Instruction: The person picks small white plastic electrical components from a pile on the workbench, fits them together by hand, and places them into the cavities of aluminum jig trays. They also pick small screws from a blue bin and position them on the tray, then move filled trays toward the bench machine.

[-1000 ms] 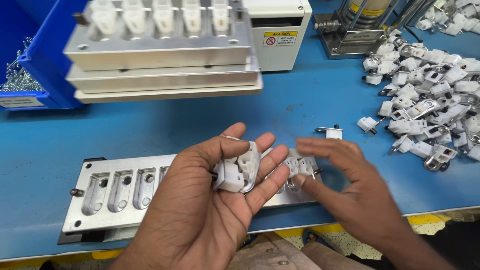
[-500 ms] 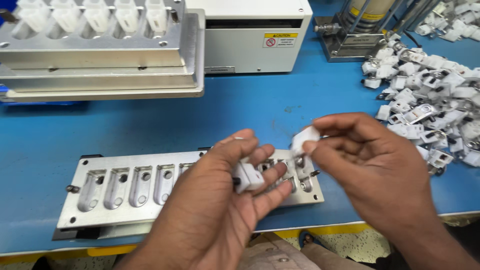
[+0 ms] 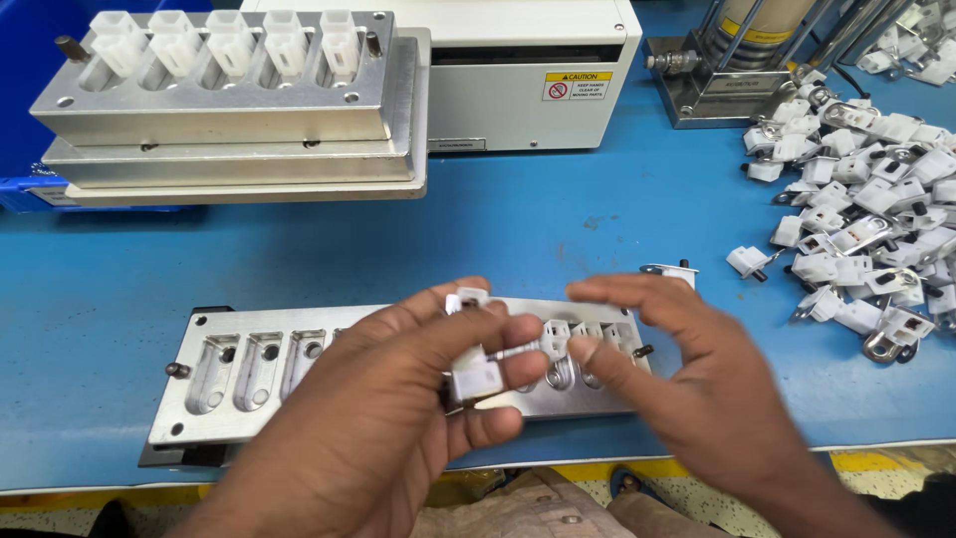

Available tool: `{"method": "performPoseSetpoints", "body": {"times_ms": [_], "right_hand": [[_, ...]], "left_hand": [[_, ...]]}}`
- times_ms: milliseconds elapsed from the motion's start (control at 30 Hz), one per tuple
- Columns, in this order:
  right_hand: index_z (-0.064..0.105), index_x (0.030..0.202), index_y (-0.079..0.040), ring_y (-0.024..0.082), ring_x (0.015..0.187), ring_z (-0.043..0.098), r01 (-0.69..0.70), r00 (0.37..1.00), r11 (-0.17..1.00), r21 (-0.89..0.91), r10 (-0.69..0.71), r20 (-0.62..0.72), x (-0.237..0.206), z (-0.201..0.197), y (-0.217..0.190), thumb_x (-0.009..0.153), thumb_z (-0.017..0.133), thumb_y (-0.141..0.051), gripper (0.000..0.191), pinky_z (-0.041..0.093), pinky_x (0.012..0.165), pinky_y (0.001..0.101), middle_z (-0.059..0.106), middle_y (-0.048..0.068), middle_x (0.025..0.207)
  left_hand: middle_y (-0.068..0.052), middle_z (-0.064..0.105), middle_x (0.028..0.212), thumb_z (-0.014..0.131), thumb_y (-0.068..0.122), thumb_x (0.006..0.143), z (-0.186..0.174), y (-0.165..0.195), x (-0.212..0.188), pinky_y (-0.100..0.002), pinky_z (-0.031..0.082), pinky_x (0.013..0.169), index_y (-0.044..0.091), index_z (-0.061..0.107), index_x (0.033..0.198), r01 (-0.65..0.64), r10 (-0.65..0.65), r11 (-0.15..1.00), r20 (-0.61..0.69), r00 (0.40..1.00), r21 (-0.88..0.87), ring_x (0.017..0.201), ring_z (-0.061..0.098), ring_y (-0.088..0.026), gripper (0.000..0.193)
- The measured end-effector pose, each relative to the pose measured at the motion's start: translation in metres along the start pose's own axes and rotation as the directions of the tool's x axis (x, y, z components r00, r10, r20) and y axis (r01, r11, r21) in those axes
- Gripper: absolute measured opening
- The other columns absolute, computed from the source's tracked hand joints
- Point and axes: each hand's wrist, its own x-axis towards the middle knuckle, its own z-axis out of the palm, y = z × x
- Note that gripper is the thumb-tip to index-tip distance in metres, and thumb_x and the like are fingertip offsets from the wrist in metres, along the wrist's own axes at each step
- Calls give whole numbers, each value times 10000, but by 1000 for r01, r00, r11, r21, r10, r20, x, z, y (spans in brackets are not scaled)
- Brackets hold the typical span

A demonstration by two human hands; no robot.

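Observation:
My left hand [image 3: 398, 418] is curled around a few small white plastic parts [image 3: 474, 374] with metal pins, held just above a flat metal fixture plate [image 3: 199, 399] with a row of shaped pockets. My right hand [image 3: 687, 389] hovers over the plate's right end, fingertips at white parts [image 3: 568, 337] sitting in the pockets there. Whether its fingers pinch one of these parts is unclear. The plate's left pockets [image 3: 261, 367] stand empty.
A heap of the same white parts [image 3: 866, 229] lies at the right. A loose part [image 3: 749, 261] and another [image 3: 672, 270] lie nearer the plate. A second metal fixture [image 3: 229, 100] with white pieces upright and a white machine box [image 3: 528, 80] stand behind.
My right hand came down from holding a white part in the air to the plate's right end. My left hand turned over, its fingers closing on the parts it holds.

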Motion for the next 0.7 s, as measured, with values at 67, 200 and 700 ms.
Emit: {"method": "performPoseSetpoints", "body": {"times_ms": [67,200,700], "right_hand": [[718,1339,-120,187,1206,678,-142,990,959,247,133,54,4,-9,-5,918,766,-208,433,517,1001,368,721,86,1283],[700,1306,-63,189,1091,678,-149,977,899,411,70,200,6,-15,-9,940,751,-175,386,590,909,370,716,123,1255],[807,1121,-120,119,849,714,-215,974,977,5,214,74,14,4,-1,934,734,-202,217,565,737,281,761,38,1012]], "left_hand": [[-161,734,1163,730,216,973,7,-6,4,-302,635,724,22,432,1391,19,-24,997,60,998,81,983,762,-186,549],[-136,668,1237,708,234,954,22,-20,12,-285,653,793,47,402,1511,83,-109,979,133,985,187,958,734,-189,663],[-209,637,1231,637,183,1001,-15,6,-11,-461,634,823,104,403,1462,-62,78,995,-229,970,76,1080,685,-324,522]]}}
